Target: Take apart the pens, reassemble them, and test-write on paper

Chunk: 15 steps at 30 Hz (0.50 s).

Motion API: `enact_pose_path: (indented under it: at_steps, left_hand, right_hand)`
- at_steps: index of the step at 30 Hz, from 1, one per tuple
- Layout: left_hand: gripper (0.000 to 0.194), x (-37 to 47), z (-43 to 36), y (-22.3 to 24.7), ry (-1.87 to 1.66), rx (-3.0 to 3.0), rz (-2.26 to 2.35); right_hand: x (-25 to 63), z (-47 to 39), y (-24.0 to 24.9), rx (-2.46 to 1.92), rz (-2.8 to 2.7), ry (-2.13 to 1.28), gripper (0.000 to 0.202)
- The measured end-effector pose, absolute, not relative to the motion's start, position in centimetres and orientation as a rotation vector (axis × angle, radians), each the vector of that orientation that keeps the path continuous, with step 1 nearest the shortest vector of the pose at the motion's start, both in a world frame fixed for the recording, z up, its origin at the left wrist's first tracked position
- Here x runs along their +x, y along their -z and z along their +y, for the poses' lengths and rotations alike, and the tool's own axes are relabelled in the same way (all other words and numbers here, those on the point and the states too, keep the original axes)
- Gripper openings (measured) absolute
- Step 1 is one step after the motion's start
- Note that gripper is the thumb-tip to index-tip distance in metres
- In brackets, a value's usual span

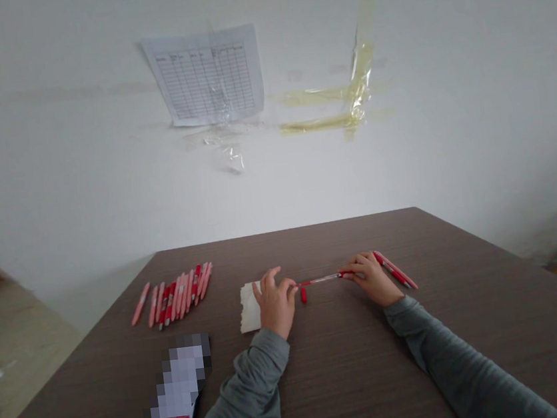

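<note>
A thin clear and red pen refill (322, 278) stretches level between my two hands above the table. My left hand (277, 301) pinches its left end with thumb and forefinger, the other fingers spread. At the right end my right hand (371, 277) is closed around a red pen barrel, mostly hidden by the fingers. A short red pen piece (303, 295) lies on the table just right of my left hand. Partly under my left hand is a torn white paper (249, 307). Red and pink pens (396, 269) lie just beyond my right hand.
Several pink and red pens (180, 296) lie in a row at the left of the brown table (338, 376). A blurred white and red item (173, 405) is at the front left. The wall behind carries a printed sheet (208, 76) and yellowed tape (319, 124).
</note>
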<state>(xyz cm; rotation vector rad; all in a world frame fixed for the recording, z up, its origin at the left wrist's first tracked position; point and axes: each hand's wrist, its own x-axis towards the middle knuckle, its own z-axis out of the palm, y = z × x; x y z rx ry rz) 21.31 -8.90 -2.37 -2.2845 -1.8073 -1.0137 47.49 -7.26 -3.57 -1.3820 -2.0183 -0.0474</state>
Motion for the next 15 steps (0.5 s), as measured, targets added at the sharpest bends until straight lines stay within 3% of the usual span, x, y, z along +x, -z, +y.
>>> enact_pose_path:
  at_steps: [15]
  left_hand:
    - [0.012,21.9,-9.7,1.7,1.034,-2.37,-1.752]
  right_hand:
    - [46.3,-7.7,3.2,-1.323,-2.041,-0.065,0.018]
